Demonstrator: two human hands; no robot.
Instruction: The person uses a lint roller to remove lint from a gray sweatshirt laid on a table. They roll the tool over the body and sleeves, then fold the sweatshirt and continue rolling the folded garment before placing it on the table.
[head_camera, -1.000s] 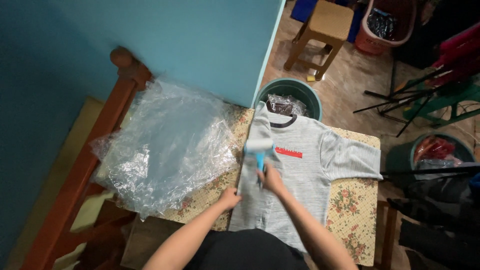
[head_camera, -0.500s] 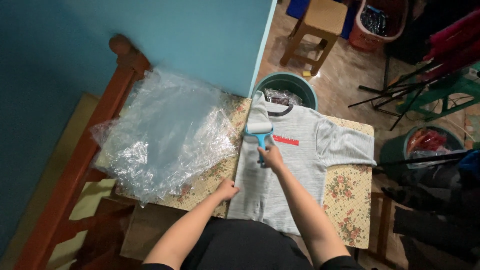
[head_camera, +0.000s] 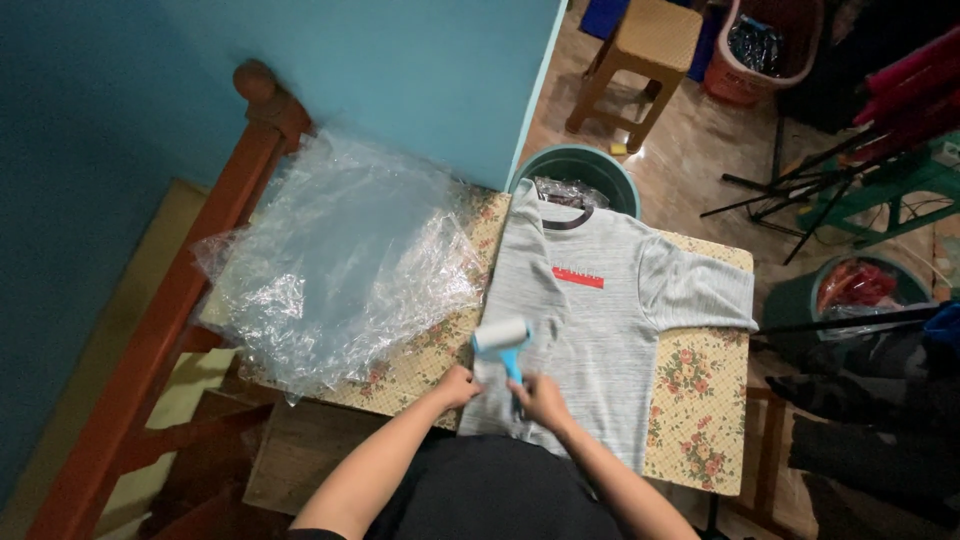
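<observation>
Lint roller: blue-handled lint roller with a white drum (head_camera: 503, 343), its handle gripped in my right hand (head_camera: 541, 400), drum lying on the shirt just beyond my fingertips.
Far left: teal painted wall (head_camera: 150, 110) and a reddish-brown wooden rail (head_camera: 190, 290), well away from my left fingers.
Plastic: crumpled clear plastic bags in a heap (head_camera: 340, 265), up and left of my left hand, not touching it.
Left hand: my left hand (head_camera: 456, 387) rests with fingers curled on the shirt's lower left edge, pinning it; just beside the roller.
Table: floral-patterned cream tablecloth on a table (head_camera: 700, 400), under both hands.
Shirt: grey knit sweatshirt with a dark collar and a small red patch (head_camera: 600, 320), spread flat, directly under my fingers and stretching away from them.
Right hand: fingers closed round the roller's blue handle.
Beyond the shirt: round green plastic bin (head_camera: 575, 165) past the collar, wooden stool (head_camera: 640, 55) farther off.
</observation>
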